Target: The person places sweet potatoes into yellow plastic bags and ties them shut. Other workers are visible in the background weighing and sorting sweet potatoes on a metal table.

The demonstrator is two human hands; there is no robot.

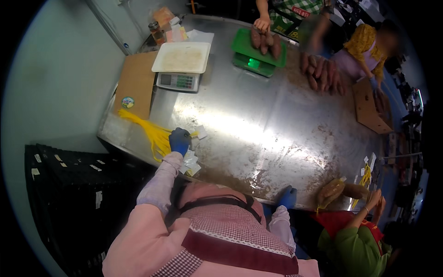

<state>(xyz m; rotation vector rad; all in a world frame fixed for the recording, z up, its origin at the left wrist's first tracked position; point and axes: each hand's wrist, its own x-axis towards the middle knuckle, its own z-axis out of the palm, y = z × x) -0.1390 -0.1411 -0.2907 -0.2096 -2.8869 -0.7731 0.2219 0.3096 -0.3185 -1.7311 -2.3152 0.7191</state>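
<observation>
My left hand (179, 141), in a blue glove, is closed on yellow mesh net bags (155, 136) that lie fanned out on the steel table. A white tag (200, 132) shows just right of my fist, and several more white tags (190, 162) lie below it near the table's edge. My right hand (287, 197), also blue-gloved, rests at the near edge of the table with its fingers curled; no object shows in it. To its right, sweet potatoes in yellow netting (330, 193) lie in front of a co-worker in green.
A green scale (259, 52) holding sweet potatoes and a white scale (178, 81) stand at the back. More sweet potatoes (323, 74) and a cardboard box (367, 107) are at the right, beside co-workers. Black crates (79, 187) stand at left.
</observation>
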